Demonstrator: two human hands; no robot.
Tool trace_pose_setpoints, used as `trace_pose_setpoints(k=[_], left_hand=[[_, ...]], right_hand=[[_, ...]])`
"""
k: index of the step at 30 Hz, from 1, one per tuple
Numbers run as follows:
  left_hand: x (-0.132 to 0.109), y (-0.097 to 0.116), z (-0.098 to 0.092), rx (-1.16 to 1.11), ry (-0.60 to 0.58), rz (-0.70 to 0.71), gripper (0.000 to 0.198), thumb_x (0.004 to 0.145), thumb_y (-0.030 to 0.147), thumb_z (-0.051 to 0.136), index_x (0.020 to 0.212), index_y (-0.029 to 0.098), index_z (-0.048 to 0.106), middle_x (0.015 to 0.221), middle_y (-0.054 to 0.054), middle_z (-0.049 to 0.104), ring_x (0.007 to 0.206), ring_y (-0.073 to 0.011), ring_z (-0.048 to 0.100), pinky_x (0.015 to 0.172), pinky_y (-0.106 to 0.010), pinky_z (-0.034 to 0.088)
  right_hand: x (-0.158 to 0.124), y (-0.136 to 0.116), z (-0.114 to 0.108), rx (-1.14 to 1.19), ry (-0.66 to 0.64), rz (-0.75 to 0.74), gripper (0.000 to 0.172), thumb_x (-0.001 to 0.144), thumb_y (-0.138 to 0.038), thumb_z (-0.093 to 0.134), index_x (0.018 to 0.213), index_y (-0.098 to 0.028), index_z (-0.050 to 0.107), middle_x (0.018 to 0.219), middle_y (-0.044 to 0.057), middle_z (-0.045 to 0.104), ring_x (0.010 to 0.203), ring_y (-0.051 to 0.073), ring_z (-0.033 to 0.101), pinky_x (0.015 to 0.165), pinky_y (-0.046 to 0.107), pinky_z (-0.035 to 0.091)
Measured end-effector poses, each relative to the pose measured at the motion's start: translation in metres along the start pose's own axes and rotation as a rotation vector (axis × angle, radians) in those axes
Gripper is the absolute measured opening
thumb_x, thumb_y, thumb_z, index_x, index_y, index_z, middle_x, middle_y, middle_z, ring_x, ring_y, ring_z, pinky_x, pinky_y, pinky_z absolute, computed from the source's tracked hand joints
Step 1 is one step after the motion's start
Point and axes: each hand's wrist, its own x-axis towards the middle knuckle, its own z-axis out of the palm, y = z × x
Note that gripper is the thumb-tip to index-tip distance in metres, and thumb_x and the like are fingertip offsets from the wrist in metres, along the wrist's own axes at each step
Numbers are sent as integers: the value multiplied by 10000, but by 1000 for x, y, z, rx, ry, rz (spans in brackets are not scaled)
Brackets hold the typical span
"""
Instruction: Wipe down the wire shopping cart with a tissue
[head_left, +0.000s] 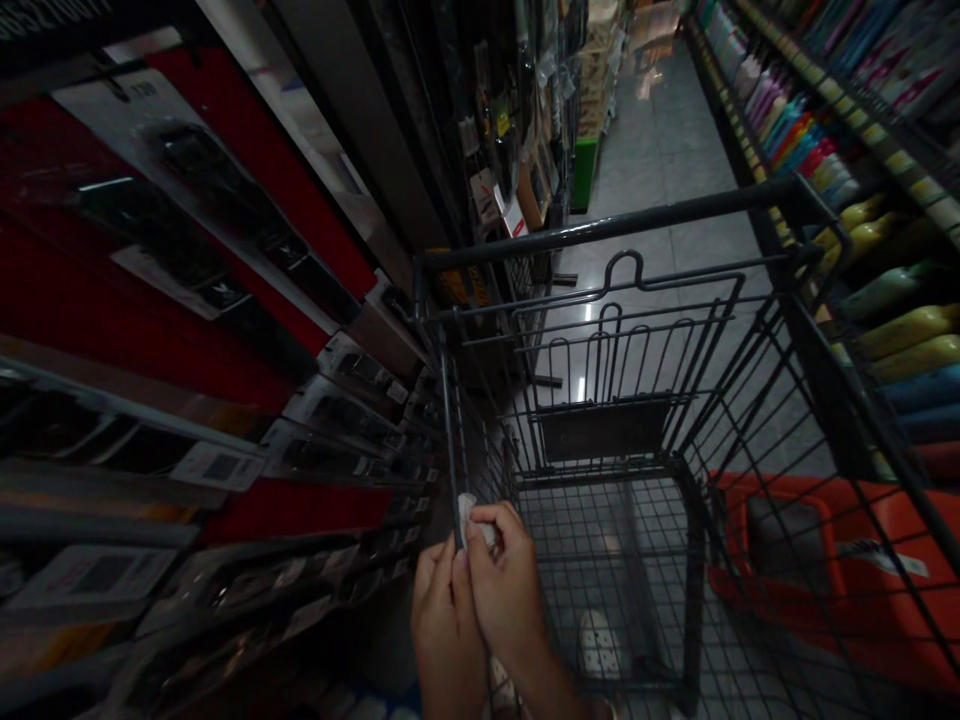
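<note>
Apparently right hand (506,585) pinches white wad (466,505) at cart rail (448,420), six o'clock; left hand (448,620) curls alongside, hold unclear. Best press wad snug to rail.

Left hand (448,610), right hand (508,580) pinching wad (466,504), shopping cart (600,231)
</note>
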Motion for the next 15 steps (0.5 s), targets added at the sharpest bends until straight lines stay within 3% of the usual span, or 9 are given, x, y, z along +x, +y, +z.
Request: trace_pose_setpoints(k=[6,10,15], left_hand=[[-18,-21,-2,19,-65,-13,469,955,494,341,981,217,718,888,-73,699,810,-163,693,688,-254,569],[-20,-26,-1,40,-74,12,431,962,441,351,1007,209,711,928,-72,707,866,-159,693,734,-254,569],[-17,-13,-2,62,6,44,453,962,437,341,989,179,713,879,-74,713,807,-154,693,678,-245,564]], right_hand=[[-9,6,-11,-46,-107,-146,164,835,-148,504,793,-221,645,813,7,589,741,136,582,619,215,450],[-15,38,-24,-82,-143,-196,187,862,-140,482,803,-219,640,825,11,585,779,138,581,640,218,442],[-15,83,-39,-128,-83,-148,155,828,-143,500,758,-217,617,781,-3,579,732,138,566,617,222,420]])
